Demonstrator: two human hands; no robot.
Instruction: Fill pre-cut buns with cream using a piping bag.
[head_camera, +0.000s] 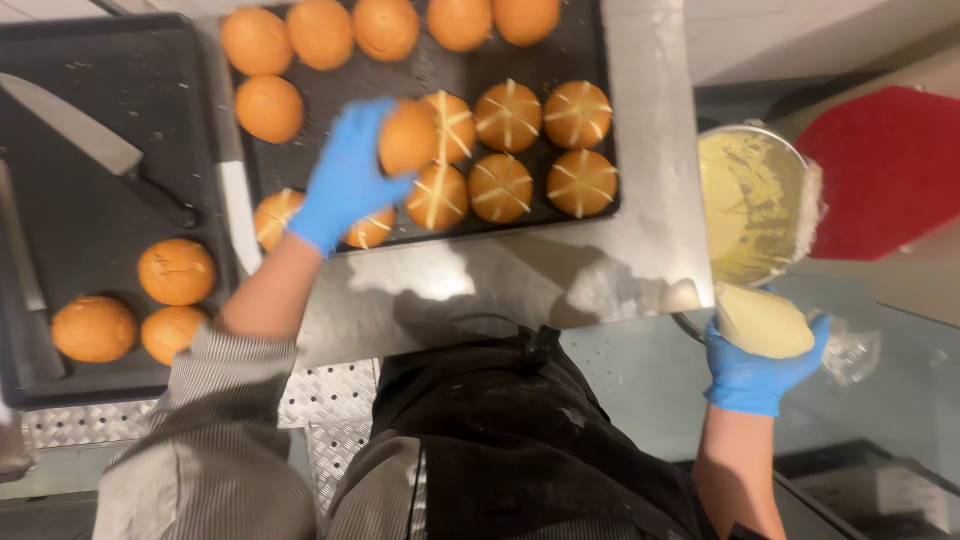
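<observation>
Steel counter (640, 250): left hand (345, 180) blurred, half-hiding bun (408, 138); right hand (755, 375) under piping bag (765, 322).

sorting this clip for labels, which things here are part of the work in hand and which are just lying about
In use:
left hand on a bun
right hand holding piping bag
baking tray
cream bowl

Lying about:
knife
red board

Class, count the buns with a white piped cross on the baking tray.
8 crossed buns show on the baking tray: three in its middle row, three below them, two partly under the left hand. That hand may hide more.
</observation>
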